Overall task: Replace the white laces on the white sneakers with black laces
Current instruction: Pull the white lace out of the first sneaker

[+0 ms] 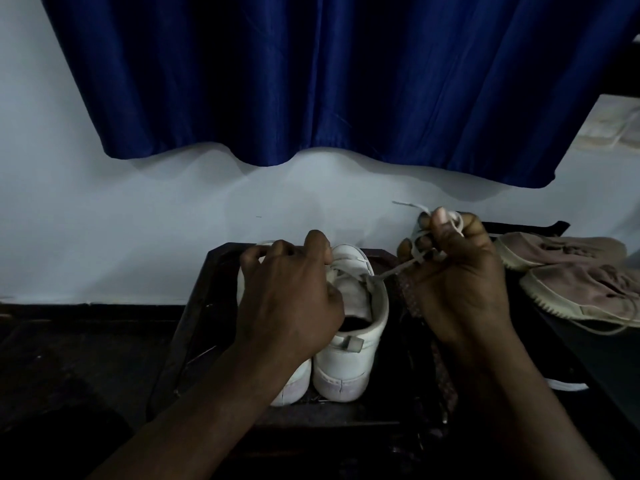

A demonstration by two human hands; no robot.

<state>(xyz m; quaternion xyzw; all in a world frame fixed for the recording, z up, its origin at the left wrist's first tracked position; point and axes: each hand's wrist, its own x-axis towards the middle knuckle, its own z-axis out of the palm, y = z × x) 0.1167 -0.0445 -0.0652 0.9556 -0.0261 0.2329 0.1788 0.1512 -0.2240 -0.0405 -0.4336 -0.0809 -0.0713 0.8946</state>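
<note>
Two white sneakers stand side by side, heels toward me, on a dark tray (194,306). The right sneaker (349,341) is in plain view; the left sneaker (294,386) is mostly hidden under my left hand (287,299). That hand curls over the shoes, its fingers gripping the upper of the right sneaker near the eyelets. My right hand (457,271) is raised to the right of the shoes and grips a bunched white lace (391,270), which runs taut from its fingers down to the right sneaker's eyelets. I see no black laces.
A pair of beige knit sneakers (581,278) lies at the right on a dark surface. A patterned dark strip (412,299) lies beside the tray. A blue curtain (311,81) hangs over the white wall behind. The floor at the left is dark.
</note>
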